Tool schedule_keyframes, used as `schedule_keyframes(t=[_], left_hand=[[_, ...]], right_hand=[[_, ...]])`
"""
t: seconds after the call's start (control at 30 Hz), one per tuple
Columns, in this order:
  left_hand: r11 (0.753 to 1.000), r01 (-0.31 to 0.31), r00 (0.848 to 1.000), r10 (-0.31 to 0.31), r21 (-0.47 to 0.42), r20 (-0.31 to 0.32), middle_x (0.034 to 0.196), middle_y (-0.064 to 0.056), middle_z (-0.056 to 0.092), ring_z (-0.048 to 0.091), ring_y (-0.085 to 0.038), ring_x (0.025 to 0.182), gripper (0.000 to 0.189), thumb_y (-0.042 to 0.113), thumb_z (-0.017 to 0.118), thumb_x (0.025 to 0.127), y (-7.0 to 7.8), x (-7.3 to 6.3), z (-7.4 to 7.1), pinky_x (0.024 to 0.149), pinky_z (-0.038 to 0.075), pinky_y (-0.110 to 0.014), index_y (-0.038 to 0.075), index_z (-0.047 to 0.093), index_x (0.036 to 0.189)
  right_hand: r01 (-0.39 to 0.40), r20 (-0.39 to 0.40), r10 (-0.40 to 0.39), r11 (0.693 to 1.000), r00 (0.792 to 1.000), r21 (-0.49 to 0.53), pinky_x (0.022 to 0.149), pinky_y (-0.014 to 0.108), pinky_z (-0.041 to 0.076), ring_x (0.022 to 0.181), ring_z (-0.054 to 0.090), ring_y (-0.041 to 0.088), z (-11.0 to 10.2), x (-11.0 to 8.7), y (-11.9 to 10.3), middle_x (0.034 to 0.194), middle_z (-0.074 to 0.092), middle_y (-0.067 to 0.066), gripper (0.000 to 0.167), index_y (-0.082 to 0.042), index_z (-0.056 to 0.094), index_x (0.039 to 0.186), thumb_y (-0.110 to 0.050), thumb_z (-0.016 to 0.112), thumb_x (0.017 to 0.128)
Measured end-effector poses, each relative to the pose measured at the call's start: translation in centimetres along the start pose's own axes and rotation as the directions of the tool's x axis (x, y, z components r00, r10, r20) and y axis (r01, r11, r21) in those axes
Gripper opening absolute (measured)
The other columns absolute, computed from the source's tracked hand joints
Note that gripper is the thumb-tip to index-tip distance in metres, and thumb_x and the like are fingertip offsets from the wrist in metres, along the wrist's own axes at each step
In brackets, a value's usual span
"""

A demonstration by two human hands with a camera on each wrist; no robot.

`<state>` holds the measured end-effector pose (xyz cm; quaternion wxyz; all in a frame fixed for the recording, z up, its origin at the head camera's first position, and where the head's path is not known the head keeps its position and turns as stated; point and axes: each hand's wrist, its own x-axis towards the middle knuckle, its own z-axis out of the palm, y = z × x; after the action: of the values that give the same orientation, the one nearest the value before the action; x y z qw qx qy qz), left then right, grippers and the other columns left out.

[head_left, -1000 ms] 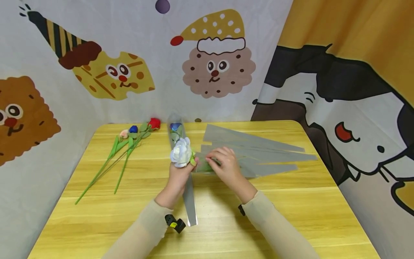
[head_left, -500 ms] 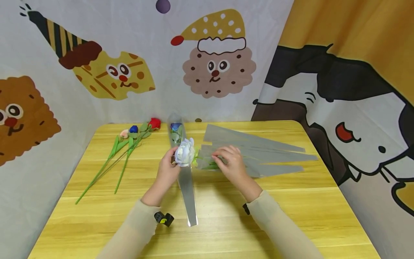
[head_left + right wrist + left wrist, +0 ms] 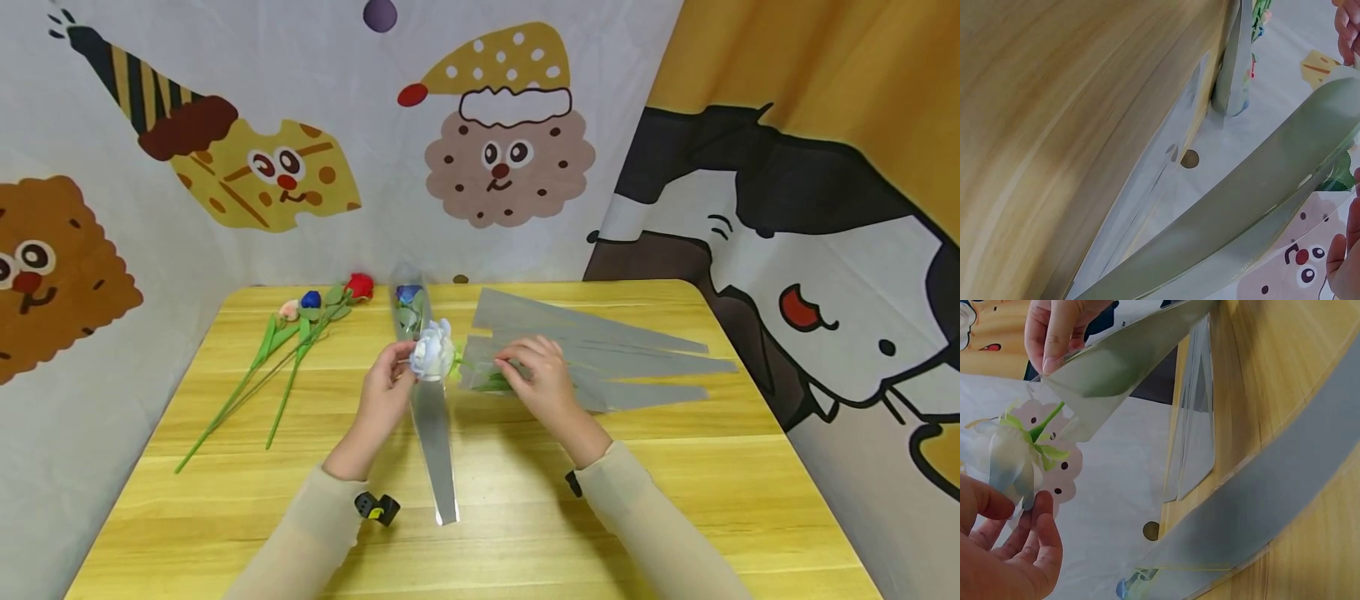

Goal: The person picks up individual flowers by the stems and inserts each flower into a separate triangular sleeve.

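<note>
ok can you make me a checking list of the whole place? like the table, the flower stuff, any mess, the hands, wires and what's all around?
Surface: table, wood-patterned.
Job's things: white flower, its stem running into a wrap; second wrap on the table, blue rose in its far end; loose wraps to the right; red flower, blue flower and pink flower to the left, unwrapped.
Clutter: nothing seen.
Left hand: holds the white flower's bloom.
Right hand: pinches the wrap near its mouth.
Cables: nothing seen.
Surroundings: cartoon cloth behind the table.
</note>
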<state>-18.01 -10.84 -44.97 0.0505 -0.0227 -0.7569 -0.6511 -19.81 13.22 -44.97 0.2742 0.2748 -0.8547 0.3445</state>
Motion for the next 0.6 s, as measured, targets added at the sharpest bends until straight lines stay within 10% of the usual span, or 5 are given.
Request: schedule_keyframes(t=[0.6], left_hand=[[0.994,-0.051,0.998,0.048,0.098,0.031,0.113,-0.020,0.061,0.062,-0.032,0.097,0.030,-0.006,0.061,0.083,0.0,-0.8,1.4,0.071,0.051,-0.017,-0.004,0.059,0.114]], right_hand=[[0.034,-0.019,-0.034,0.999,0.999,-0.015,0.077,0.035,0.041,0.083,0.057,0.014,0.4,0.5,-0.5,0.088,0.069,-0.004,0.009,-0.015,0.072,0.085,-0.014,0.077,0.078]])
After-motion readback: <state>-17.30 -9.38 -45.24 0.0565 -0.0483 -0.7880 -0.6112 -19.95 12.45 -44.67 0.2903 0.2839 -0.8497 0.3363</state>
